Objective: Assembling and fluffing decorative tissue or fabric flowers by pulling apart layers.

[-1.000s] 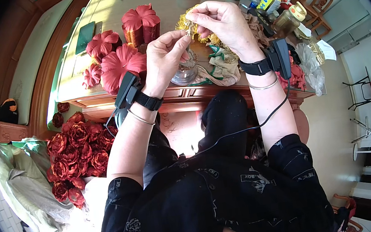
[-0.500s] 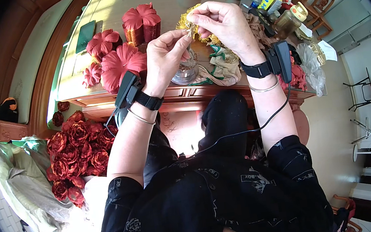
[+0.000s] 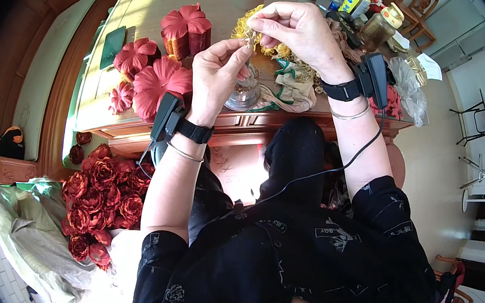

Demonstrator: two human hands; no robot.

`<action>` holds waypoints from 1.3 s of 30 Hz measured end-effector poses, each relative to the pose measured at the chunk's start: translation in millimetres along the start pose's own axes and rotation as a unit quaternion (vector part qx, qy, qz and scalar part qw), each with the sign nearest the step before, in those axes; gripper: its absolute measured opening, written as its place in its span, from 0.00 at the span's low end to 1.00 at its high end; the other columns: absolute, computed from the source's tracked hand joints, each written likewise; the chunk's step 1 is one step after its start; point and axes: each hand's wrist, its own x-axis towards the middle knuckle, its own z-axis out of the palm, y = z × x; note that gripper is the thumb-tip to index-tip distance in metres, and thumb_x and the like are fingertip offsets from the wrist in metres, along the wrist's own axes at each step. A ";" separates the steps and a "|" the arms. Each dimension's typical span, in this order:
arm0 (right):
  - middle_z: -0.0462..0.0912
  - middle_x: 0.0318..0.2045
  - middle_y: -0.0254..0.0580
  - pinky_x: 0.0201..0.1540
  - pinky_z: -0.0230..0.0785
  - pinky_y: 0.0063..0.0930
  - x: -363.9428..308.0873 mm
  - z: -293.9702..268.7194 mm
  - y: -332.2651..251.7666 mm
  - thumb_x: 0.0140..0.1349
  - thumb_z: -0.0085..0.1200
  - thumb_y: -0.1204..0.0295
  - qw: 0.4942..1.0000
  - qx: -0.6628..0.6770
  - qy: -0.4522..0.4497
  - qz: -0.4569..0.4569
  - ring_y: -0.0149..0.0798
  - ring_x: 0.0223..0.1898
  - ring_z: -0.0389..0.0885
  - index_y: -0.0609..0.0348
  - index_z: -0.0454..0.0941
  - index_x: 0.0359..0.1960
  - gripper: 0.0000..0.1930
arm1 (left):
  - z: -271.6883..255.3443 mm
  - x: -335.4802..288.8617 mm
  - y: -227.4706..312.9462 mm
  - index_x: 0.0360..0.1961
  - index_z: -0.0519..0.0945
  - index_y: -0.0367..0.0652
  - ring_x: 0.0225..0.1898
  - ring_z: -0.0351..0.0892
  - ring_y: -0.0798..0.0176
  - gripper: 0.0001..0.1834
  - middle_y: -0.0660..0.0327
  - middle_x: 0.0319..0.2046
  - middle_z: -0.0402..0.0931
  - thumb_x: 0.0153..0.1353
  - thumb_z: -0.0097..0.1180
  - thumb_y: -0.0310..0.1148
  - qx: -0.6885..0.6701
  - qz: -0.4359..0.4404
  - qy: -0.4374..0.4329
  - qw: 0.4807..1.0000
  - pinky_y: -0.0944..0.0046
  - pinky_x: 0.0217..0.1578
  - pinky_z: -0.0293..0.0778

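Over the table's near edge, my left hand (image 3: 218, 77) pinches a small tan, stringy piece (image 3: 250, 35) between thumb and fingertips. My right hand (image 3: 299, 34) is closed at the upper end of the same piece; its kind is too small to make out. Behind the fingers lie yellow fringed flower centres (image 3: 244, 25), partly covered by my right hand. Below my left hand stands a clear jar (image 3: 243, 98), its contents hard to see. Beside it a whitish work glove (image 3: 295, 95) with green trim lies crumpled. Stacks of red fabric petals (image 3: 163, 84) are left of my left hand.
A dark phone (image 3: 113, 47) lies at the table's left. Bottles and jars (image 3: 376, 29) crowd the right side, with a clear plastic bag (image 3: 408, 92) at the edge. Dark red artificial flowers (image 3: 102, 196) are heaped low at my left. A cable (image 3: 318, 173) hangs from my right wrist.
My right hand has shifted slightly to the right, with its wrist farther out. My left hand stays nearly in place, and the tan piece remains between the fingers.
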 end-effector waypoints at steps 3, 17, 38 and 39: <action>0.83 0.25 0.35 0.30 0.74 0.16 0.4 1.9 0.1 0.62 0.57 0.71 1.000 0.006 0.005 0.000 0.23 0.26 0.80 0.64 0.82 0.37 0.08 | -0.2 0.1 1.0 0.42 0.80 0.36 0.22 0.74 0.77 0.11 0.66 0.23 0.78 0.62 0.59 0.31 0.004 -0.001 0.000 1.000 0.77 0.25 0.70; 0.83 0.23 0.41 0.29 0.73 0.21 0.2 8.6 -11.3 0.58 0.59 0.72 0.978 -0.182 0.030 -0.093 0.29 0.24 0.82 0.63 0.82 0.32 0.07 | 0.8 0.2 -0.5 0.39 0.82 0.35 0.20 0.72 0.80 0.10 0.68 0.21 0.78 0.60 0.61 0.30 -0.016 0.008 0.015 1.000 0.78 0.22 0.69; 0.82 0.25 0.32 0.29 0.72 0.13 -2.4 3.1 7.7 0.63 0.57 0.69 0.999 0.028 0.016 -0.003 0.21 0.25 0.78 0.61 0.82 0.38 0.09 | 1.3 -0.9 1.8 0.40 0.80 0.37 0.22 0.74 0.77 0.09 0.67 0.22 0.78 0.62 0.58 0.31 -0.010 -0.005 0.006 1.000 0.77 0.25 0.69; 0.82 0.25 0.32 0.28 0.72 0.14 -1.9 2.5 8.1 0.62 0.57 0.69 0.999 0.027 0.018 0.000 0.21 0.24 0.78 0.62 0.82 0.38 0.09 | 1.4 -0.8 1.6 0.40 0.81 0.35 0.21 0.73 0.78 0.10 0.67 0.22 0.78 0.62 0.59 0.31 -0.013 -0.004 0.009 1.000 0.77 0.24 0.69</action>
